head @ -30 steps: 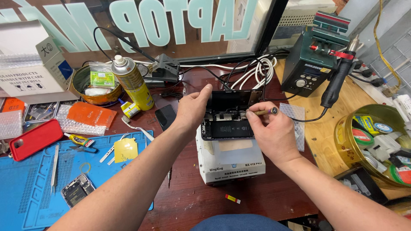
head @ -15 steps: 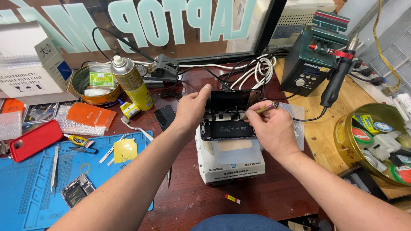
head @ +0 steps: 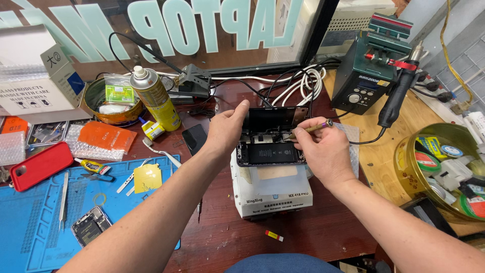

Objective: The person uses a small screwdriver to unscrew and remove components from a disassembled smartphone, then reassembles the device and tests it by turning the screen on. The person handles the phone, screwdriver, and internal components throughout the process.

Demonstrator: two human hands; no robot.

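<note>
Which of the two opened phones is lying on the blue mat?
The small opened phone at lower left; the other rests on the white machine between the hands.

The left hand (head: 227, 132) covers the left edge of the opened phone (head: 270, 151) at frame centre, and the right hand (head: 323, 154) hides its right edge. The tip of the thin tool (head: 313, 127) is too small to tell. The round tin (head: 404, 162) is cut off at the right edge, the blue mat (head: 30, 237) at lower left.
</note>
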